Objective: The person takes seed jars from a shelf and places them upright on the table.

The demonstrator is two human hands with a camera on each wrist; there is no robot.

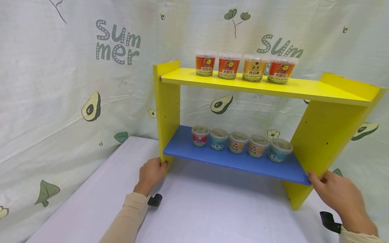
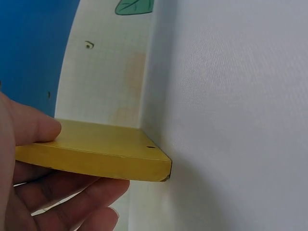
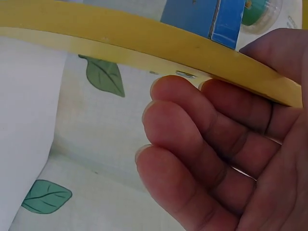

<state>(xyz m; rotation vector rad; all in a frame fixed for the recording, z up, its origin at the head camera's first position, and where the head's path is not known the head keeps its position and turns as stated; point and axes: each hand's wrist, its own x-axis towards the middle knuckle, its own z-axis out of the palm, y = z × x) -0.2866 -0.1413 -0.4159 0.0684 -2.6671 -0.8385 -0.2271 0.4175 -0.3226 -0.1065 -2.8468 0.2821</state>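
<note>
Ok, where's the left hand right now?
In the head view, the left hand grips the bottom of the shelf's left yellow side panel, just below the blue shelf board.

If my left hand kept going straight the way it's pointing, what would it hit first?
The left hand already grips the shelf's yellow left side panel near its foot, so the panel blocks it at once. Behind the panel hangs the printed cloth, though depth there is hard to judge.

We see a yellow painted wooden shelf frame [image 1: 167,101] with matt finish, a smooth blue painted shelf board [image 1: 212,158], glossy plastic tubs [image 1: 228,65], and creased printed cloth backdrop [image 1: 60,84].
</note>
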